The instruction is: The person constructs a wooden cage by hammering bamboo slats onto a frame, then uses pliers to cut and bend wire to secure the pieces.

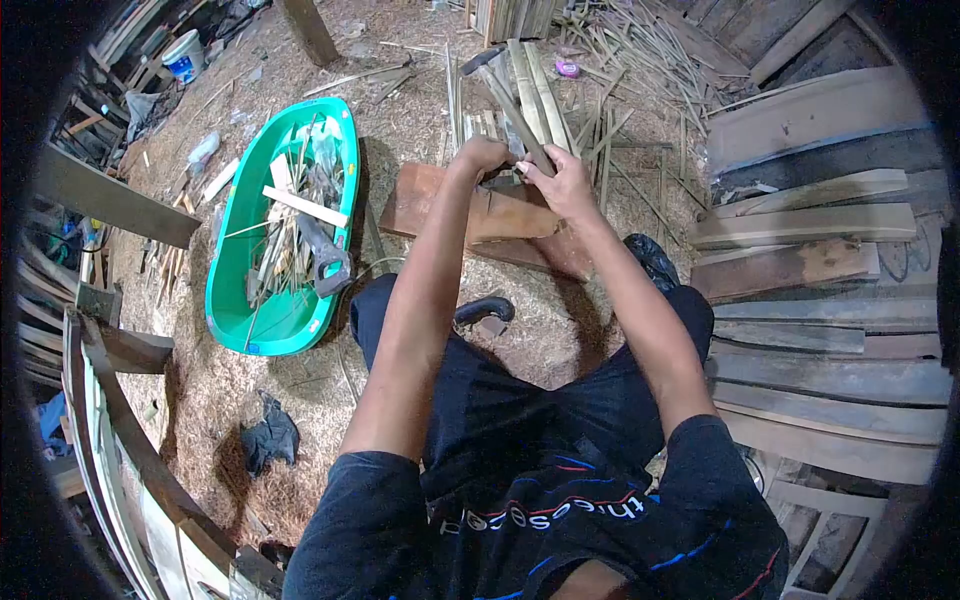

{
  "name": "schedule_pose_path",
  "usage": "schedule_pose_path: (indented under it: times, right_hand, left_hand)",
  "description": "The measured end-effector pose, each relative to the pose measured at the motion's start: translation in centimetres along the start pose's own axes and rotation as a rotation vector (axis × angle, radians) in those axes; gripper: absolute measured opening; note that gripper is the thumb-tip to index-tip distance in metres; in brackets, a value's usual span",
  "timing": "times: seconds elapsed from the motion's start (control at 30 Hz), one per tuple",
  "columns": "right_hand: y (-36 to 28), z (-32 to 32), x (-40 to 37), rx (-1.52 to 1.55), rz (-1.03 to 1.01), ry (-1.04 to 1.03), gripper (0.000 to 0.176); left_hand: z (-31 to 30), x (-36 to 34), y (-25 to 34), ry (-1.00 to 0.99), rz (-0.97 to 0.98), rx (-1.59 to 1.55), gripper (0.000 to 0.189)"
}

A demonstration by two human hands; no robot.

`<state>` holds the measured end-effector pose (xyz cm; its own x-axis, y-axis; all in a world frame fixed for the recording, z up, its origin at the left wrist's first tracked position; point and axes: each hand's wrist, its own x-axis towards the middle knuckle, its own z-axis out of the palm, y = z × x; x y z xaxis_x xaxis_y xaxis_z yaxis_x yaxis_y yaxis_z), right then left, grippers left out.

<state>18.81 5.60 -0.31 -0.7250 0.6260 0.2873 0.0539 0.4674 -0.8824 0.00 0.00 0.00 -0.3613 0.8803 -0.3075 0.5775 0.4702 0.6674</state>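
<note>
My right hand (566, 187) is wrapped around the wooden handle of a hammer (522, 122), whose dark metal head points up and away from me. Close beside it, my left hand (484, 154) is closed, its fingers bent around something dark and small that I cannot make out. Both hands are above a light brown wood block (515, 216) with an uneven edge. Under that block a reddish-brown board (408, 196) lies on the ground between my legs. Just past the hands, pale wood strips (541, 90) lie pointing away.
At left a green tub (222, 318) holds wood scraps, plastic and a handsaw (330, 262). Planks (800, 225) are laid along the right side. Thin sticks (650, 60) are scattered at the far right. A post (308, 32) and a white bucket (184, 57) stand farther back.
</note>
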Motion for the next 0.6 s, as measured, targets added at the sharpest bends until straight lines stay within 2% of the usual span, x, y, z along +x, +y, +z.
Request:
schedule_pose_path:
  times: [0.07, 0.13, 0.2, 0.27, 0.37, 0.47, 0.57, 0.6]
  right_hand:
    - [-1.5, 0.0, 0.1, -0.141, -0.039, 0.022, 0.027]
    - [-0.8, -0.3, 0.5, -0.165, -0.084, 0.024, 0.026]
    - [-0.6, 0.0, 0.6, -0.176, -0.104, 0.027, 0.027]
    - [-0.8, -0.1, 0.6, -0.187, -0.102, 0.031, 0.029]
    - [-1.3, -0.3, 0.6, -0.152, -0.05, 0.002, 0.028]
    - [-1.2, -0.3, 0.6, -0.117, -0.054, 0.01, 0.027]
    - [-1.0, -0.2, 0.4, -0.099, -0.097, 0.033, 0.026]
    - [-0.7, -0.1, 0.5, -0.093, -0.099, 0.028, 0.026]
  left_hand:
    - [-0.1, 0.5, -0.2, -0.011, 0.106, 0.086, 0.04]
    - [1.6, 3.9, -2.8, 0.039, 0.2, 0.135, 0.038]
    - [1.7, 4.2, -3.3, 0.09, 0.237, 0.119, 0.036]
    - [1.8, 3.3, -3.1, 0.112, 0.208, 0.034, 0.034]
    - [0.5, -2.0, 0.1, 0.155, 0.098, -0.158, 0.031]
    - [2.2, -3.0, -1.2, 0.584, 0.376, -0.209, 0.025]
    - [1.9, -8.7, 0.5, 0.536, 0.335, -0.227, 0.025]
    - [3.1, -8.9, 0.5, 0.616, 0.468, -0.362, 0.021]
